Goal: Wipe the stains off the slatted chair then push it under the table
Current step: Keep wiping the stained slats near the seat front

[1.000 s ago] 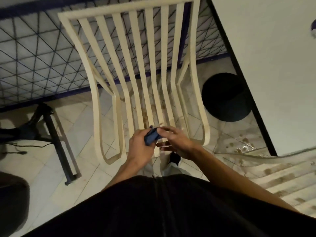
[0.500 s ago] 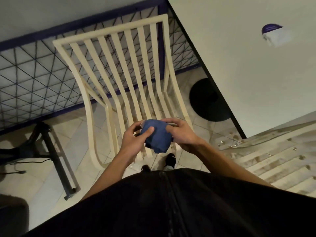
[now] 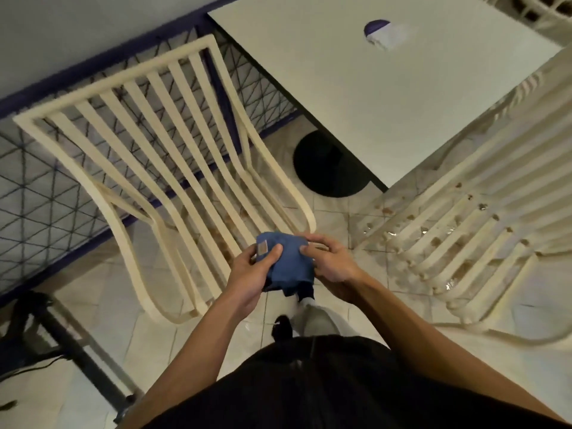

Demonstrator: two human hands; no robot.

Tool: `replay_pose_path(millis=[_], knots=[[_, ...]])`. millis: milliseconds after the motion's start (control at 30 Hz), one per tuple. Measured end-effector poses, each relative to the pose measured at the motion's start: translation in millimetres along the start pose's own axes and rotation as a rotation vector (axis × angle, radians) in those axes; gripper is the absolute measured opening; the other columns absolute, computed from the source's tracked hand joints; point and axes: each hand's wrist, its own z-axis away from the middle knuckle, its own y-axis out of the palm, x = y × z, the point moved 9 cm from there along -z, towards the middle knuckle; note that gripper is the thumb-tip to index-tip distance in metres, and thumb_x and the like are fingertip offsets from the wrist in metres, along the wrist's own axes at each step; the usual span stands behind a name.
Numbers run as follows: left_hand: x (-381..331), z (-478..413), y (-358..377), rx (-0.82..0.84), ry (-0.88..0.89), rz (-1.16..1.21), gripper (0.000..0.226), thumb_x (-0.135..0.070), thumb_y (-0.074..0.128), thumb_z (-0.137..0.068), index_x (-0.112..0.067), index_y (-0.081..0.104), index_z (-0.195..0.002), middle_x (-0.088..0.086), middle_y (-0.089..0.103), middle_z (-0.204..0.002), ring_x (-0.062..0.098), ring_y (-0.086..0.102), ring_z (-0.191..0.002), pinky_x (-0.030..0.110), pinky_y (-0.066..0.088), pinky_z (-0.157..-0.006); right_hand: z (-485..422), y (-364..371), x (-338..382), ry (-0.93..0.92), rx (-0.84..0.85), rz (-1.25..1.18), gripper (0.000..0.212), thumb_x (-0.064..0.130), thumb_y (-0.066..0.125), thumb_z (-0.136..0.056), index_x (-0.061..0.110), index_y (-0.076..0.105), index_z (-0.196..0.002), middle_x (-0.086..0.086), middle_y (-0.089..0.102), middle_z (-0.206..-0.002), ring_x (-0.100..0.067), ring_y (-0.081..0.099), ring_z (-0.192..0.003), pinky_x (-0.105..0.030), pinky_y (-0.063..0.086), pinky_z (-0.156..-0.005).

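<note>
At the far left a dark metal stand (image 3: 71, 345) stood on the tiled floor before a wire fence (image 3: 46, 196). Next came the slatted chair (image 3: 114, 81), cream-coloured, out in the open beside the table rather than under it, with brown stains (image 3: 221, 239) along the seat slats near the front edge. Over that front edge the left hand (image 3: 250, 280) grasped a blue cloth (image 3: 286, 263), thumb pressed on top near a small sewn tag, and the right hand (image 3: 334, 264) pinched the cloth's other side, fingers curled round it. Neither hand touched the chair. The step in hand looked to be bunching the cloth into a pad before wiping. To do that well, the folds wanted gathering into a firm, flat face that one hand could hold, so the other was free to steady the chair. Each slat would then be best rubbed along its length, since marks probably ran down into the gaps. Further right was the white tabletop (image 3: 356, 103), with a small purple and white thing (image 3: 383, 34) on it and a round black base (image 3: 328, 171) beneath, which the chair legs would have to clear when pushed in. At the far right a second chair (image 3: 458, 230) showed brown spots and wet patches. Which chair the task meant could not be told for certain.
</note>
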Motion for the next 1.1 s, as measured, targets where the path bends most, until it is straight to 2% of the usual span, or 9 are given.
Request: replay_pose_path(millis=[100, 233, 333, 433, 567, 667, 800, 933, 1100], knots=[[11.3, 6.6, 28.3, 0.053, -0.018, -0.063, 0.032, -0.023, 0.073, -0.085, -0.016, 0.063, -0.115, 0.008, 0.072, -0.107, 0.025, 0.071, -0.094, 0.042, 0.059, -0.075, 16.7, -37.7, -14.0, 0.014, -0.091, 0.011, 0.034, 0.017, 0.07, -0.09, 0.008, 0.058, -0.12, -0.016, 0.065, -0.115, -0.03, 0.068, -0.101, -0.04, 0.059, -0.082], [25.9, 14.8, 74.4, 0.138, -0.019, -0.139, 0.025, -0.02, 0.071, -0.088, -0.015, 0.064, -0.111, 0.009, 0.072, -0.107, 0.025, 0.071, -0.092, 0.037, 0.058, -0.066, 42.4, -80.4, -16.1, -0.008, -0.071, 0.034, 0.022, 0.03, 0.069, -0.091, 0.009, 0.068, -0.097, -0.01, 0.072, -0.102, -0.025, 0.07, -0.092, -0.038, 0.059, -0.078], [34.6, 19.9, 114.3, 0.208, -0.016, -0.179, 0.023, -0.018, 0.069, -0.089, -0.013, 0.065, -0.111, 0.01, 0.073, -0.103, 0.027, 0.072, -0.089, 0.039, 0.058, -0.065, 57.7, -118.5, -16.8, -0.004, -0.115, -0.012, 0.026, 0.039, 0.07, -0.088, 0.015, 0.065, -0.084, -0.01, 0.071, -0.094, -0.027, 0.069, -0.087, -0.036, 0.055, -0.075], [49.5, 23.9, 163.0, 0.284, -0.023, -0.24, 0.021, -0.012, 0.069, -0.088, -0.013, 0.065, -0.109, 0.009, 0.074, -0.101, 0.027, 0.072, -0.09, 0.044, 0.059, -0.074, 73.2, -161.1, -16.9, -0.039, -0.154, -0.046, 0.032, 0.045, 0.073, -0.084, 0.02, 0.057, -0.072, -0.01, 0.066, -0.085, -0.028, 0.062, -0.082, -0.042, 0.048, -0.077], [81.6, 31.1, 234.1, 0.349, -0.02, -0.349, 0.036, -0.007, 0.075, -0.081, -0.014, 0.063, -0.114, 0.007, 0.073, -0.105, 0.027, 0.071, -0.094, 0.049, 0.058, -0.08, 98.9, -240.5, -17.9, -0.072, -0.282, -0.122, 0.023, 0.03, 0.068, -0.09, 0.015, 0.056, -0.079, -0.004, 0.069, -0.082, -0.022, 0.063, -0.079, -0.039, 0.05, -0.074], [104.2, 37.2, 292.3, 0.421, -0.016, -0.402, 0.036, -0.01, 0.077, -0.079, -0.013, 0.065, -0.113, 0.006, 0.074, -0.104, 0.026, 0.071, -0.097, 0.046, 0.057, -0.084, 118.7, -298.7, -21.3, -0.054, -0.282, -0.189, 0.019, 0.026, 0.067, -0.092, 0.011, 0.057, -0.098, -0.005, 0.069, -0.094, -0.017, 0.067, -0.082, -0.032, 0.057, -0.068], [125.1, 46.4, 360.3, 0.487, -0.01, -0.438, 0.034, -0.012, 0.079, -0.078, -0.016, 0.066, -0.109, 0.005, 0.074, -0.103, 0.023, 0.071, -0.096, 0.038, 0.058, -0.078, 139.2, -362.5, -23.1, -0.012, -0.234, -0.349, 0.034, 0.021, 0.068, -0.091, 0.015, 0.059, -0.124, -0.012, 0.068, -0.116, -0.03, 0.069, -0.098, -0.044, 0.059, -0.081], [140.0, 42.6, 400.6, 0.455, 0.038, -0.455, 0.045, -0.014, 0.078, -0.079, -0.015, 0.061, -0.12, 0.005, 0.072, -0.108, 0.019, 0.071, -0.096, 0.029, 0.058, -0.071, 147.3, -406.7, -14.1, -0.042, -0.262, -0.345, 0.031, 0.013, 0.066, -0.092, 0.008, 0.059, -0.121, -0.013, 0.071, -0.108, -0.026, 0.072, -0.092, -0.038, 0.06, -0.07], [136.1, 34.0, 444.3, 0.434, 0.213, -0.551, 0.039, -0.004, 0.075, -0.082, -0.027, 0.059, -0.109, 0.002, 0.069, -0.105, 0.011, 0.069, -0.092, 0.02, 0.054, -0.066, 133.3, -449.1, -7.4, -0.079, -0.433, -0.356, 0.026, 0.01, 0.064, -0.093, 0.008, 0.055, -0.117, -0.012, 0.07, -0.101, -0.021, 0.071, -0.085, -0.037, 0.06, -0.07]])
